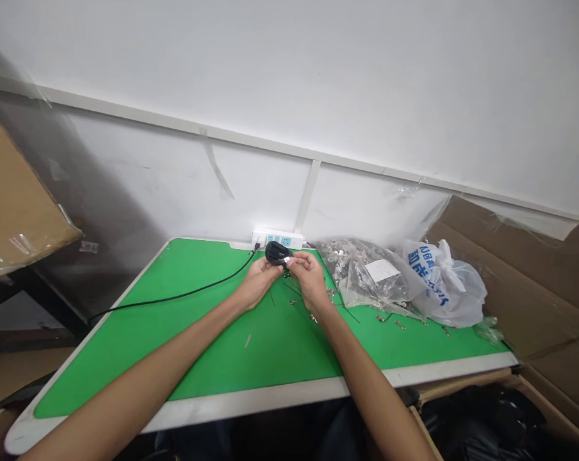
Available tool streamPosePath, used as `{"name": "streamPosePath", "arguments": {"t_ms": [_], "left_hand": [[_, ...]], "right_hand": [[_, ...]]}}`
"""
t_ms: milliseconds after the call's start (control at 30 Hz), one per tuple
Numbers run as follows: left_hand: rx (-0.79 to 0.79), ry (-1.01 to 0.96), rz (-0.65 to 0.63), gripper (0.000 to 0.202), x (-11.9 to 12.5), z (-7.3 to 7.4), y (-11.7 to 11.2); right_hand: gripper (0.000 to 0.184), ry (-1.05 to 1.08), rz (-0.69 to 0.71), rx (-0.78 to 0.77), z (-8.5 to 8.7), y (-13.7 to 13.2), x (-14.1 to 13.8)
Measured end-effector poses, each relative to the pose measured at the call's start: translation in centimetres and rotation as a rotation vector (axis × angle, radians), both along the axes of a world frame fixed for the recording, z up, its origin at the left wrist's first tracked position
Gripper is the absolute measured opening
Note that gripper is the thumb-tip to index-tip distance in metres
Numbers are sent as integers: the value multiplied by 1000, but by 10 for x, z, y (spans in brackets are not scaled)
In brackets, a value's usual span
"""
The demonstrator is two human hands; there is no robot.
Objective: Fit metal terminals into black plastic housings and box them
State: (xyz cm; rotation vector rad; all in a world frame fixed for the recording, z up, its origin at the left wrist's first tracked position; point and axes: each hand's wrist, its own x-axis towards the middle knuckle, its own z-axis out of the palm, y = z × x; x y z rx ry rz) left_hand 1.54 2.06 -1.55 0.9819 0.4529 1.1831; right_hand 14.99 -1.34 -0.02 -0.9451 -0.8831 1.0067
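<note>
A black plastic part (276, 252) with a rounded, hollow end is held up over the green table mat (207, 352). My left hand (259, 282) is closed on its lower left side. On its right end, my right hand (309, 274) pinches it, and a small pale spot shows near those fingertips. What else the fingers may hold is too small to tell. Thin dark wires and small metal pieces (313, 317) lie on the mat under and beside my right hand.
A white power strip (289, 239) stands against the wall with a black cable (184, 294) running left. Clear bags of small metal parts (366, 269) and a white plastic bag (446, 282) sit at right. Cardboard boxes (524, 275) flank the table; one below right holds black parts (486, 416).
</note>
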Motion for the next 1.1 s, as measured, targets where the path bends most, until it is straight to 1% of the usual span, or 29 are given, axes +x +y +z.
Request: {"name": "streamPosePath", "arguments": {"t_ms": [100,233,300,467,600,733,833,900,967,1033,1067,1100], "left_hand": [[33,47,15,44,-1,-1,5],[36,105,66,56,-8,4,10],[16,117,81,58,-11,7,10],[-30,93,109,46,-13,11,7],[-94,73,78,38,-10,13,1],[-159,62,34,32,-7,12,-3],[-147,85,32,32,-5,10,-1],[-120,96,68,33,-5,9,3],[-87,101,123,35,-6,9,8],[-58,103,169,38,-7,10,13],[-51,102,186,40,-8,10,14],[-49,98,200,42,-9,11,16]], "right_hand": [[40,18,72,0,-3,1,0],[30,104,154,-1,-6,4,2],[28,147,173,2,-5,5,4],[34,229,180,42,5,3,7],[33,265,192,48,11,-3,8],[21,257,135,1,6,-1,5],[18,218,73,-81,3,2,6],[17,151,51,-101,6,2,10],[16,-15,54,-54,15,-2,18],[16,-323,114,36,27,-10,29],[17,-503,188,61,33,-14,35],[17,-663,280,53,39,-18,40]]}}
